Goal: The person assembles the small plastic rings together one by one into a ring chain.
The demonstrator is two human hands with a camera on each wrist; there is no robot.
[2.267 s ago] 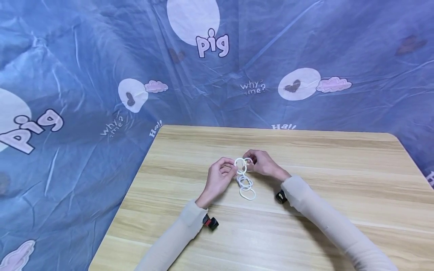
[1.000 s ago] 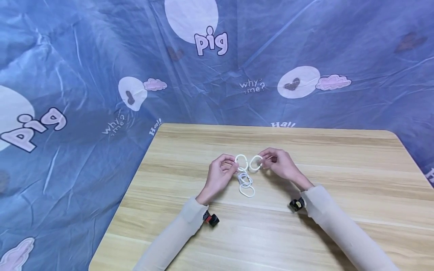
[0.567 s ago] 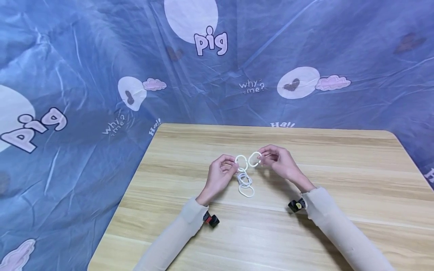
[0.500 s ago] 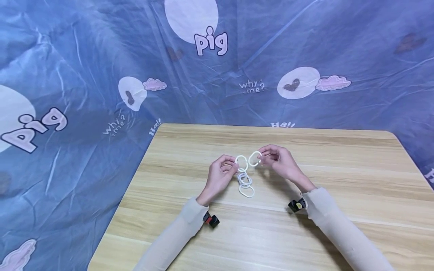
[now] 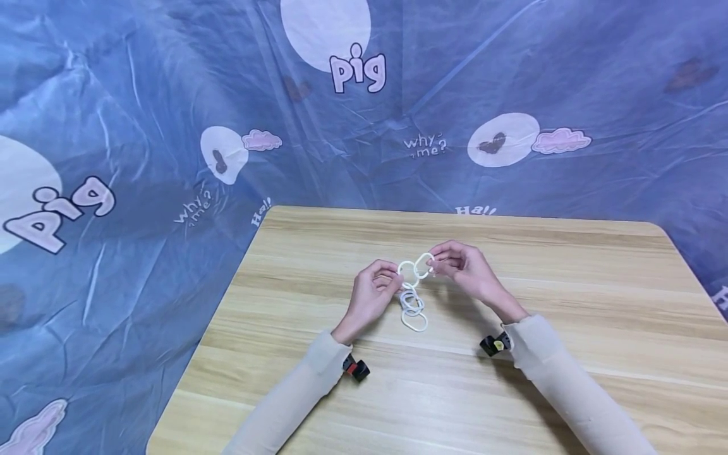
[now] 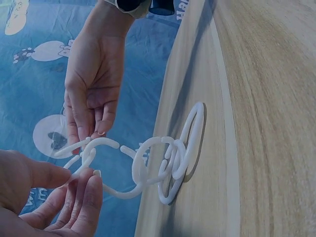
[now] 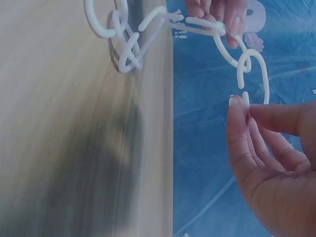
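Near the middle of the table, my left hand [image 5: 372, 292] pinches a white C-shaped plastic chain link [image 5: 407, 262] between thumb and fingers. From it hangs a short chain of several pale links, whose lowest link [image 6: 198, 116] touches the tabletop. My right hand [image 5: 467, 273] pinches another white link [image 7: 265, 74] close to its gap. In the right wrist view this link passes through the left-held one, and its gap stands unclosed at my fingertips. Fingers hide part of both held links.
The wood-grain table [image 5: 569, 284] stretches around both hands. A blue printed cloth [image 5: 352, 164] hangs behind and along the left side. Small black cameras sit at the left wrist [image 5: 358, 371] and the right wrist [image 5: 492, 345].
The right hand first drew its link away to the right, then brought it back left; it now overlaps and hooks through the left-held link. The left hand has hardly moved.
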